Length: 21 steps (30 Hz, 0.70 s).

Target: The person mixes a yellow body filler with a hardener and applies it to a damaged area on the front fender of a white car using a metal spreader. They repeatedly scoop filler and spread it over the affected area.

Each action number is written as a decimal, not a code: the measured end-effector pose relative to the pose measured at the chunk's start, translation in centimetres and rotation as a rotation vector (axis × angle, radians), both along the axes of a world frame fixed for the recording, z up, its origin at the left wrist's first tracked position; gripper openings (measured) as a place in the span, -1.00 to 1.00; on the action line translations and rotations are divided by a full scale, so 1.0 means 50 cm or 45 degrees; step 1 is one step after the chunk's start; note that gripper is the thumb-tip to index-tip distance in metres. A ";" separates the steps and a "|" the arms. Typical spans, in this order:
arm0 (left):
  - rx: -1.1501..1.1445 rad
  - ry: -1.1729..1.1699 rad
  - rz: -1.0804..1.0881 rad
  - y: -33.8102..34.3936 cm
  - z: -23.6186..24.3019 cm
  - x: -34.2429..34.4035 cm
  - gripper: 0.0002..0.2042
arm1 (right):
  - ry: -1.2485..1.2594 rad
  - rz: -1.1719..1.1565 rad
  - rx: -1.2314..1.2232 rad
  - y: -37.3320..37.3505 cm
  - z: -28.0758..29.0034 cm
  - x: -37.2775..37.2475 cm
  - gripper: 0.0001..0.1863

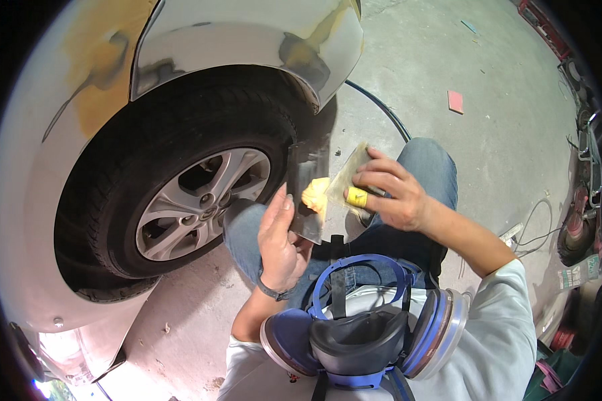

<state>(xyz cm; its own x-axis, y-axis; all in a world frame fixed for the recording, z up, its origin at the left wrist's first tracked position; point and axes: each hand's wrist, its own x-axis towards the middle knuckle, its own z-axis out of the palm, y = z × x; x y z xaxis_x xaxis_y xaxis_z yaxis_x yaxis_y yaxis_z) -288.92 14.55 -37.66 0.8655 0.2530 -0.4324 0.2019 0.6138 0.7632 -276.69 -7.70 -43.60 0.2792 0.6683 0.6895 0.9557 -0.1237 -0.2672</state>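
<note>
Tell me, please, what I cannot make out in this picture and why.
All in the head view:
- Some fingers of the left hand: behind the mixing plate.
- Both ends of the black hose: one passes behind the car body, the other behind the raised right knee.
- The rest of the car: cut off by the frame's edge.
- Part of the lap: covered by the respirator.

Bright glare at lower left
</note>
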 end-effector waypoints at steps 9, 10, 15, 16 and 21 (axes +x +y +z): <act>1.351 -0.404 -0.266 0.033 -0.075 0.055 -0.59 | 0.683 -0.248 -0.193 -0.006 0.093 -0.012 -0.90; 1.466 -0.334 -0.328 0.035 -0.082 0.062 -0.60 | 0.679 -0.069 -0.273 0.003 0.101 -0.023 -0.91; 1.381 -0.297 -0.323 0.038 -0.101 0.075 -0.62 | 0.753 -0.059 -0.215 0.015 0.117 -0.012 -0.88; 1.384 -0.207 -0.416 0.038 -0.100 0.072 -0.62 | 0.738 -0.246 -0.143 0.018 0.117 -0.009 -0.88; 1.016 -0.129 -0.366 0.049 -0.090 0.075 -0.58 | 0.766 -0.005 -0.246 0.024 0.118 -0.001 -0.89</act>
<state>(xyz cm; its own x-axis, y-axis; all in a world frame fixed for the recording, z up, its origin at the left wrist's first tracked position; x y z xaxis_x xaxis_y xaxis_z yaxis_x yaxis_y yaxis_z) -285.18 16.99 -42.17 0.9675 0.2137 -0.1350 0.1748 -0.1799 0.9680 -276.74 -6.51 -37.71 0.5835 0.7631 0.2779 0.6442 -0.2266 -0.7305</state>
